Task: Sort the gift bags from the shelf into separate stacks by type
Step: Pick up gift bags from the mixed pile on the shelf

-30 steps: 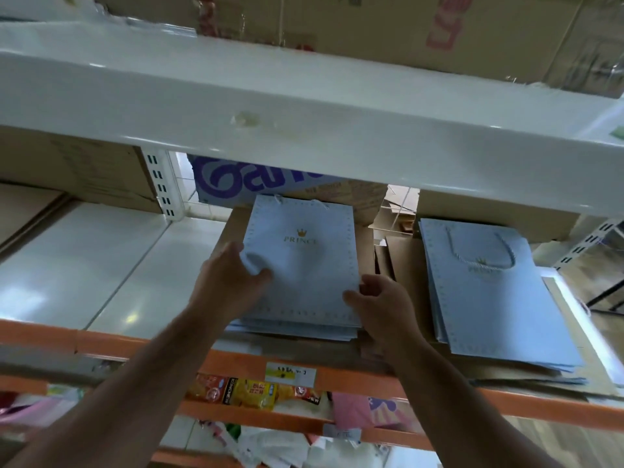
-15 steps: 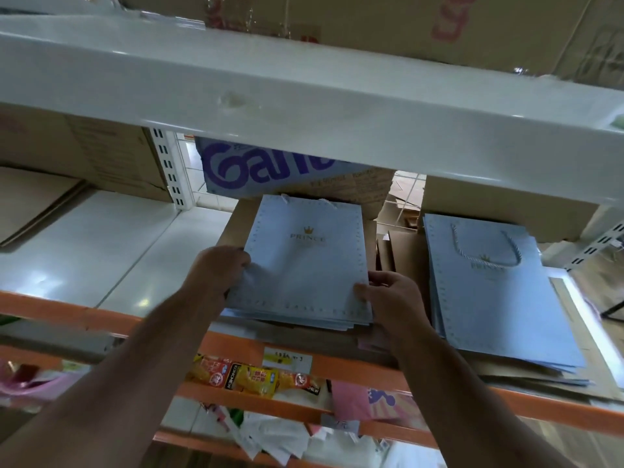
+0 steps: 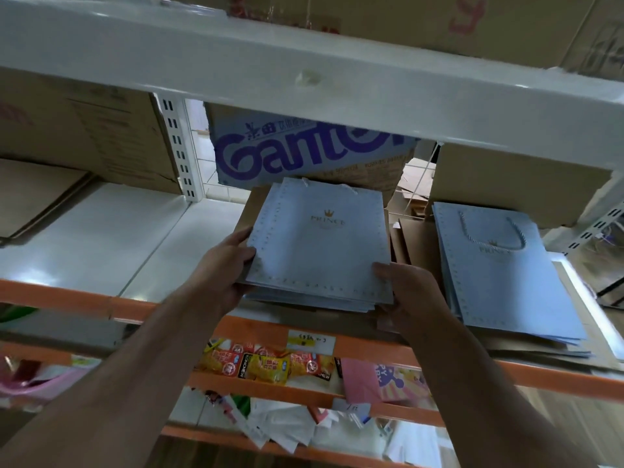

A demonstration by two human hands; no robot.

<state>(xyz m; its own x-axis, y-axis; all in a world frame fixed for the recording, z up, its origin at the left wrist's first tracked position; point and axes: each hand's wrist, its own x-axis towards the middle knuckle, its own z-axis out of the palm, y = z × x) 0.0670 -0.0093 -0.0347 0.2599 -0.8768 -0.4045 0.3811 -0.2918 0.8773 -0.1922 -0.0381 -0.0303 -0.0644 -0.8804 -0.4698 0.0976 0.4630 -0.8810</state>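
The left hand (image 3: 224, 265) and right hand (image 3: 408, 292) gripped opposite edges of the light-blue gift bag stack (image 3: 320, 244) at the shelf (image 3: 135, 238) front, with bare shelf leftward and a second stack (image 3: 506, 282) near its right.

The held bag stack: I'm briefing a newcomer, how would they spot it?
On the orange-edged white shelf, a pale blue bag stack lies before the box with purple lettering. The left hand and right hand grip its sides; the blue stack to its right lies untouched with a rope handle on top.
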